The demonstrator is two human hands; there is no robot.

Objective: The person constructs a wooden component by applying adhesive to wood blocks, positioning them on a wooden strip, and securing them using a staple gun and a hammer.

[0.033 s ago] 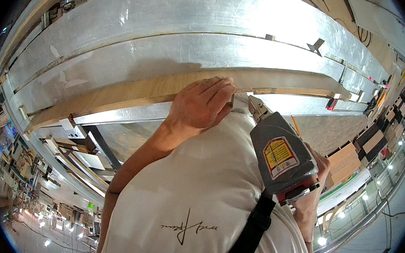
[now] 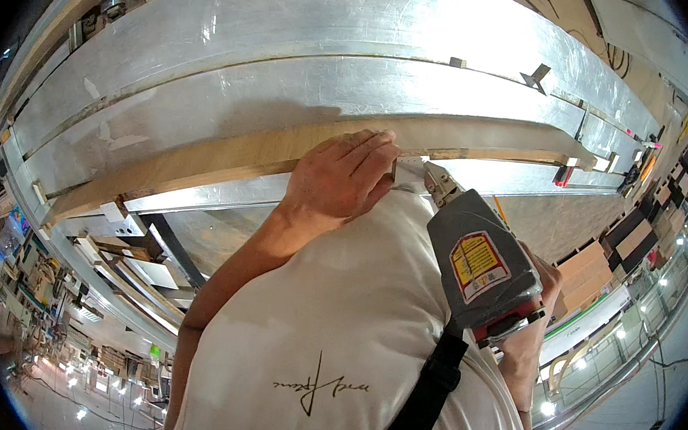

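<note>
My left hand (image 2: 340, 178) is closed over a long wooden board (image 2: 219, 157), its fingers together on top and its thumb low on the near side. A small pale piece (image 2: 409, 172) shows beside the fingertips, against the board's near edge; its kind is unclear. My right hand (image 2: 547, 283) grips a grey nail gun (image 2: 474, 253) with a yellow and red label. The gun's body hides most of that hand. Its metal nose (image 2: 439, 180) points at the board's near edge, just right of the small piece; whether they touch I cannot tell.
Beneath the board lies a wide, shiny metal worktop (image 2: 290, 81) with a long groove. A small dark bracket (image 2: 537, 77) sits on its far right part. Wood strips (image 2: 133, 279) lie below left, and stacked panels (image 2: 594, 275) stand at right.
The nail gun has shifted very slightly to the right. My left hand and the board look unmoved.
</note>
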